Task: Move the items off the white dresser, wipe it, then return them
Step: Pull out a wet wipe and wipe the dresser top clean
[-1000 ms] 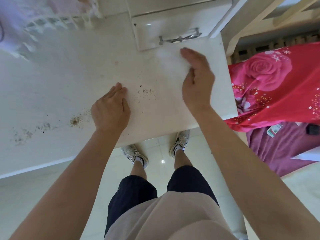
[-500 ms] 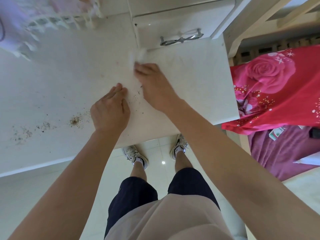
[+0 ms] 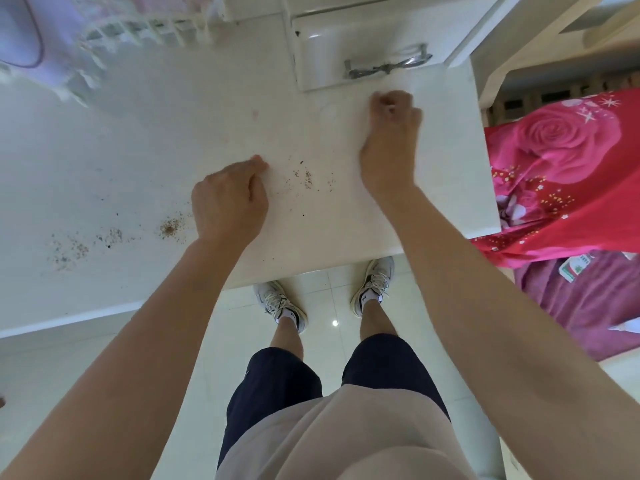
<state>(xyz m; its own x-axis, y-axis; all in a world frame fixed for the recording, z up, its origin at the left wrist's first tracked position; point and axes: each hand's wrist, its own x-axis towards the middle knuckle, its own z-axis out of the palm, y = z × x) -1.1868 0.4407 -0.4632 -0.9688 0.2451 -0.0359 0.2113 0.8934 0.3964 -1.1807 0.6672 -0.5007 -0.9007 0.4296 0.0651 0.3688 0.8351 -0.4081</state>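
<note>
The white dresser top [image 3: 138, 140] fills the upper left and carries brown crumbs [image 3: 169, 228] at the front left and finer specks [image 3: 306, 178] in the middle. My right hand [image 3: 391, 133] lies at the back right of the top with its fingers curled under, just in front of the small drawer. A pale white tissue [image 3: 332, 112] shows faintly at its left side; most of it is hidden beneath the hand. My left hand [image 3: 228, 199] rests on the top near the front edge, fingers loosely bent, holding nothing.
A small white drawer unit with a metal handle [image 3: 384, 69] stands at the back of the dresser. A white basket [image 3: 149, 26] and a purple-rimmed object [image 3: 20, 39] sit at the back left. A bed with a red rose blanket [image 3: 571, 161] adjoins the right edge.
My right hand swept the tissue left across the top, then back to the right, and its fingers are now curled. My left hand stayed in place.
</note>
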